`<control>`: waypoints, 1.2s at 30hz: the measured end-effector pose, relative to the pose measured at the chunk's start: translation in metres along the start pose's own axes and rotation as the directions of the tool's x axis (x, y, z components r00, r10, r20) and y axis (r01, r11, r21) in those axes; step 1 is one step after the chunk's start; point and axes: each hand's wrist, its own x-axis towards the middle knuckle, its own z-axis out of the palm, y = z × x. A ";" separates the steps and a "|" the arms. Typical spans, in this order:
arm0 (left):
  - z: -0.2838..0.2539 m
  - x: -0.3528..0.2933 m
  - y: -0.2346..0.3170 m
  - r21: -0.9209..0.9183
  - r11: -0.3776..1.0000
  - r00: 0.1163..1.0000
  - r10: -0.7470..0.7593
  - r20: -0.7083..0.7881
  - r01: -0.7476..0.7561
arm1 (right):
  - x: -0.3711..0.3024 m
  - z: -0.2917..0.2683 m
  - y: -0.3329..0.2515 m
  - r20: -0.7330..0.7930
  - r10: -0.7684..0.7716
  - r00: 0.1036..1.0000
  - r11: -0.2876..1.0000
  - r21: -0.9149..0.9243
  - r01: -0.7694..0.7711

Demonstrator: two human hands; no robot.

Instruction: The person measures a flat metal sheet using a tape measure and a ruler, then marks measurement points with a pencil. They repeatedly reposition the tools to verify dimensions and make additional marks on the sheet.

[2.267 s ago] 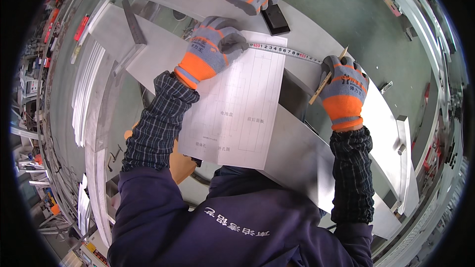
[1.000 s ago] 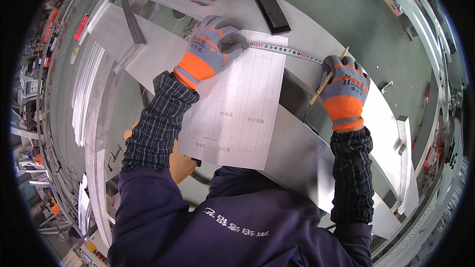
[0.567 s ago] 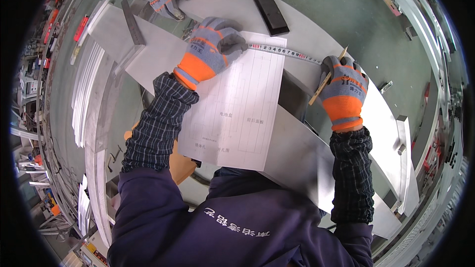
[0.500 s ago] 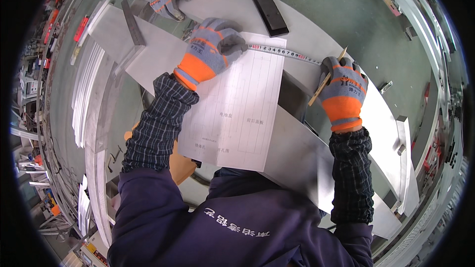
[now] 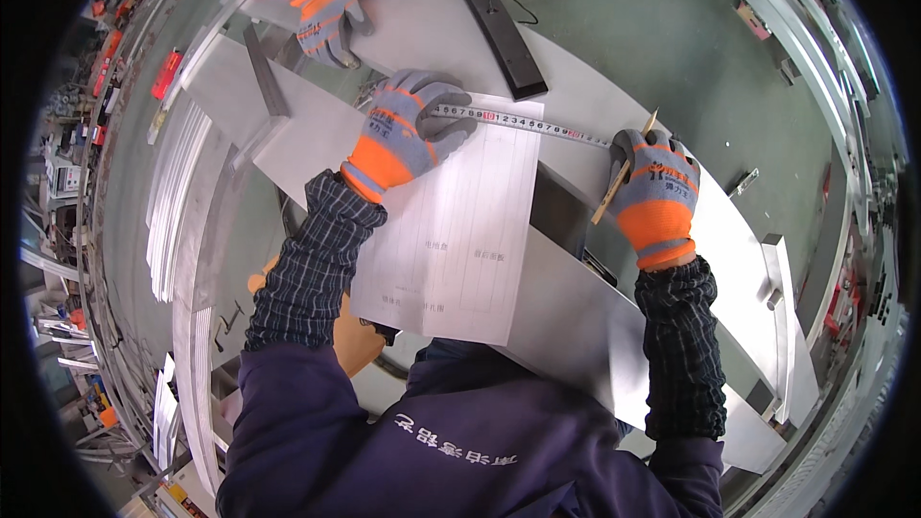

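While a white printed paper sheet (image 5: 446, 230) is spread across the centre of the frame, a narrow white measuring tape (image 5: 523, 122) is stretched just below its top edge between two grey-and-orange gloved hands. Left of the sheet's top, the tape is grasped between the left hand's (image 5: 398, 134) thumb and fingers; whether the paper is pinched too cannot be told. At right of centre, a slim tan wooden pencil (image 5: 606, 203) and the tape's far stretch are clenched by the right hand (image 5: 656, 187); any case is hidden. A reading could be spoiled by slack or a slip at either glove, and the sheet could be dragged askew by the tape. Beyond, on a flat pale-grey metal panel (image 5: 422, 29), a long black bar (image 5: 499, 34) appears to be overhung at upper centre and could be tipped off by a jolt, perhaps from the co-worker's gloved hands (image 5: 331, 24) at upper left.
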 end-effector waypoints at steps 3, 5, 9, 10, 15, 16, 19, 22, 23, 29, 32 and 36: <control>-0.006 -0.003 0.009 -0.113 0.993 0.992 -0.058 -0.112 0.045 | 0.005 0.001 0.011 -0.082 -0.052 0.995 0.995 0.078 0.058; -0.010 -0.003 0.013 -0.195 0.979 0.969 -0.100 -0.225 0.056 | 0.016 0.001 0.028 -0.160 -0.100 0.982 0.983 0.138 0.122; -0.025 0.017 0.028 -0.123 0.991 0.918 -0.104 -0.382 0.062 | 0.050 -0.014 0.089 -0.178 -0.103 0.979 0.983 0.135 0.128; -0.023 0.024 0.033 -0.114 0.992 0.906 -0.097 -0.412 0.054 | 0.069 -0.006 0.117 -0.227 -0.156 0.961 0.930 0.293 0.220; 0.003 0.046 0.065 0.065 0.987 0.982 -0.136 -0.130 0.145 | 0.126 -0.018 0.147 -0.152 -0.190 0.970 0.958 0.190 0.217; 0.011 0.047 0.065 0.111 0.983 0.988 -0.136 -0.079 0.144 | 0.130 -0.021 0.143 -0.124 -0.190 0.974 0.965 0.157 0.209; 0.035 0.045 0.053 0.194 0.976 0.994 -0.105 0.014 0.100 | 0.147 -0.016 0.138 -0.103 -0.241 0.965 0.964 0.094 0.251; 0.040 0.042 0.046 0.214 0.975 0.998 -0.064 0.024 0.057 | 0.165 -0.017 0.134 -0.097 -0.231 0.968 0.973 -0.035 0.229; 0.041 0.041 0.045 0.236 0.970 0.995 -0.080 0.052 0.065 | 0.167 -0.017 0.131 -0.101 -0.223 0.970 0.975 -0.041 0.220; 0.041 0.043 0.046 0.198 0.978 0.997 -0.073 0.034 0.065 | 0.194 0.009 0.147 -0.233 -0.266 0.935 0.963 -0.107 0.247; 0.040 0.044 0.046 0.209 0.976 0.997 -0.068 0.025 0.061 | 0.204 0.018 0.150 -0.225 -0.286 0.931 0.957 -0.121 0.264; 0.042 0.041 0.044 0.214 0.975 0.997 -0.075 0.027 0.067 | 0.205 0.022 0.142 -0.236 -0.312 0.920 0.950 -0.100 0.297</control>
